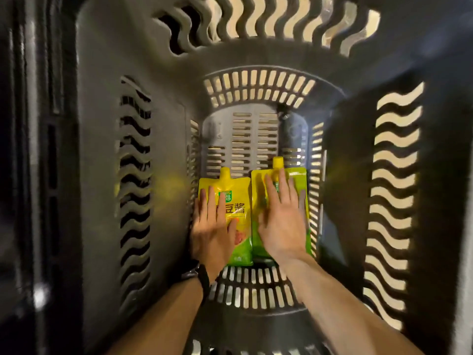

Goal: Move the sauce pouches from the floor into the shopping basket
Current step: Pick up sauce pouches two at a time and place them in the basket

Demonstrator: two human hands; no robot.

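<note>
I look straight down into a deep dark grey shopping basket (163,155) with slotted walls. Two yellow-and-green sauce pouches lie flat side by side on its bottom, spouts pointing away from me. My left hand (212,226) rests flat on the left pouch (236,206), fingers straight, covering its left half. Spread wide, my right hand (284,221) presses on the right pouch (258,183) and hides most of its front. A black watch sits on my left wrist.
The basket's slotted floor (253,139) shows bare beyond the pouches. Its tall walls close in on all sides, with wavy cut-outs on the left (134,180), right (394,190) and far (266,24) walls. Light flooring shows through the slots.
</note>
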